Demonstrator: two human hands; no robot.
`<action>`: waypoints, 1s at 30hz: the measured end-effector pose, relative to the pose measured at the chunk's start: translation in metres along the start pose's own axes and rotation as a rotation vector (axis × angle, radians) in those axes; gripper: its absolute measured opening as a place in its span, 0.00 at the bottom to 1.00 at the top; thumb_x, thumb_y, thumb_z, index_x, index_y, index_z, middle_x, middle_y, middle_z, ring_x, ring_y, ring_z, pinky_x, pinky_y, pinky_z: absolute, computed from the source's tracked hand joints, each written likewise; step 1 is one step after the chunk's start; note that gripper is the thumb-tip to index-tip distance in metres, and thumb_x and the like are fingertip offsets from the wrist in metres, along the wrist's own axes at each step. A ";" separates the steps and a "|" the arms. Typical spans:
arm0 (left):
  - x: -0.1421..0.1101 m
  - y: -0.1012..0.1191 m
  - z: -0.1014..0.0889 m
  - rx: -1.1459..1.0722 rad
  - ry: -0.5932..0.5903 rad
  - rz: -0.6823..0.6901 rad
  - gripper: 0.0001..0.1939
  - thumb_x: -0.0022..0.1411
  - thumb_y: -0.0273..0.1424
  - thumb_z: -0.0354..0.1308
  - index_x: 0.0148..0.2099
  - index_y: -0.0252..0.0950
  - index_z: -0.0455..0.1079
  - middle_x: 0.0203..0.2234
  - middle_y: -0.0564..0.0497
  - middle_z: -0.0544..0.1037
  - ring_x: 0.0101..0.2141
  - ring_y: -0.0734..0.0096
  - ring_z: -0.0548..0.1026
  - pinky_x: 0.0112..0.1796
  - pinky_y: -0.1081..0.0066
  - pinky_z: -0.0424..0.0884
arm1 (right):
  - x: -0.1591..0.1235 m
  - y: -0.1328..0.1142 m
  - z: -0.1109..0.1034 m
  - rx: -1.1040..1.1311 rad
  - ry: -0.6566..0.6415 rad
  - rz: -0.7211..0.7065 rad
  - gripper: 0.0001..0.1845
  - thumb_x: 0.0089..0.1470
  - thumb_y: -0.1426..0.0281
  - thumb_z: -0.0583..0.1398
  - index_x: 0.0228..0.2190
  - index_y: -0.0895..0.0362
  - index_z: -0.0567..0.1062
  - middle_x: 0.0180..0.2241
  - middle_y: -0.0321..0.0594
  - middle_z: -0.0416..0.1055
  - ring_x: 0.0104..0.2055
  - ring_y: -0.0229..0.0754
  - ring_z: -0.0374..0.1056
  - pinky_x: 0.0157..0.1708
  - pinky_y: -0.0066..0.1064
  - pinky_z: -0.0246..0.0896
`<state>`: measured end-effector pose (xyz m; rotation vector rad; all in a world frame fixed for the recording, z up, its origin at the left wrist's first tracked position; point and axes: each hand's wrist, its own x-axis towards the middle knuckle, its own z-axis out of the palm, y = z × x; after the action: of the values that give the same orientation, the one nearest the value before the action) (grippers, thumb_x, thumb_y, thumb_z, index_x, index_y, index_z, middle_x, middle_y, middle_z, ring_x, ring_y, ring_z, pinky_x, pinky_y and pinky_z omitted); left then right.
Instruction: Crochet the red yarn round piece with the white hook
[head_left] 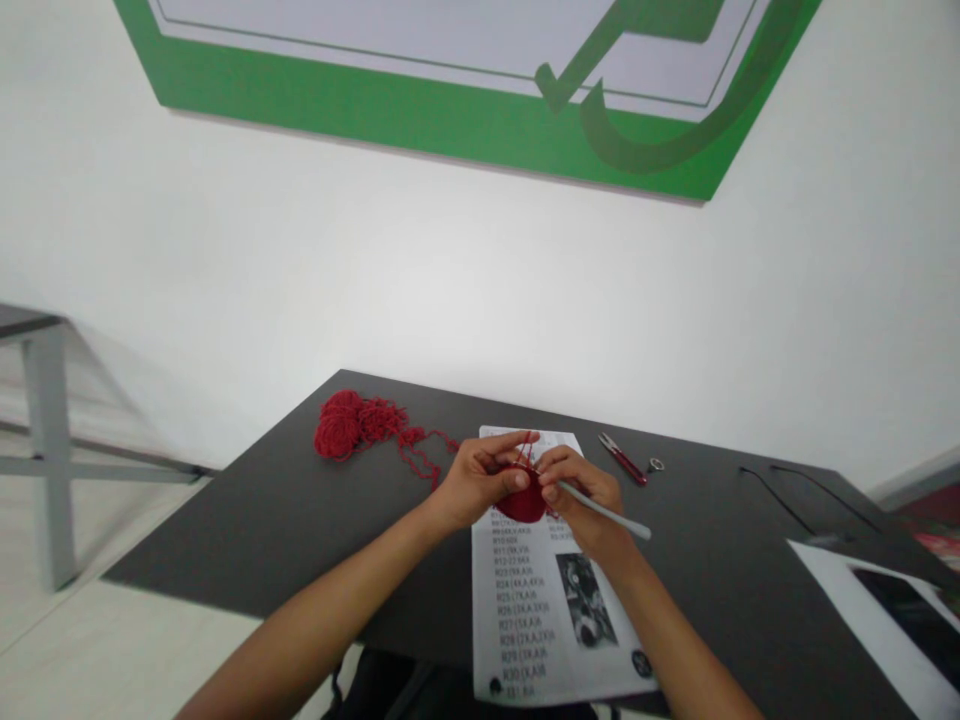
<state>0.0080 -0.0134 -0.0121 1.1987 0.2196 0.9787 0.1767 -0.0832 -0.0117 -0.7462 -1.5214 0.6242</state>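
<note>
A rounded piece of red crochet work (523, 502) is held up over a printed pattern sheet (517, 640). My left hand (487, 475) pinches the piece at its left edge, with red yarn running up over the raised index finger. In my right hand (581, 485) is a crochet hook (611, 517) with a pale grey handle; its tip meets the upper edge of the work between both hands. The exact stitch at the tip is too small to make out. Loose red yarn trails from my left hand back to a ball of red yarn (339, 425).
Red-handled thread snips (624, 460) and a small ring-like item (656, 465) lie beyond my right hand. Farther right on the dark table (300, 540) are eyeglasses (814, 500) and a phone (911, 615) on white paper. A white wall stands behind the table.
</note>
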 end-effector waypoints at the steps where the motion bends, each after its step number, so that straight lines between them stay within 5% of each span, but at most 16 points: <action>1: 0.000 0.000 0.000 -0.017 -0.010 -0.007 0.31 0.47 0.34 0.77 0.54 0.34 0.79 0.29 0.48 0.83 0.27 0.74 0.76 0.31 0.75 0.70 | 0.001 -0.001 -0.001 -0.008 -0.010 0.001 0.01 0.58 0.67 0.67 0.35 0.50 0.81 0.38 0.38 0.73 0.39 0.40 0.71 0.36 0.30 0.67; 16: -0.001 0.010 0.001 -0.118 -0.005 -0.037 0.32 0.46 0.31 0.78 0.55 0.36 0.78 0.27 0.51 0.82 0.26 0.75 0.77 0.29 0.78 0.69 | 0.001 -0.008 -0.012 -0.044 -0.036 0.011 0.03 0.60 0.65 0.65 0.34 0.50 0.81 0.44 0.40 0.80 0.46 0.43 0.76 0.44 0.33 0.71; 30: 0.000 0.009 -0.007 -0.127 -0.011 -0.056 0.32 0.46 0.35 0.78 0.54 0.33 0.78 0.31 0.44 0.85 0.28 0.67 0.81 0.31 0.73 0.72 | -0.013 0.009 -0.009 0.134 0.072 0.253 0.15 0.58 0.53 0.65 0.34 0.52 0.78 0.46 0.46 0.81 0.40 0.48 0.78 0.38 0.40 0.74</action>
<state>-0.0012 -0.0085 -0.0070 1.0760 0.1785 0.9238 0.1863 -0.0872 -0.0262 -0.8558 -1.3159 0.8702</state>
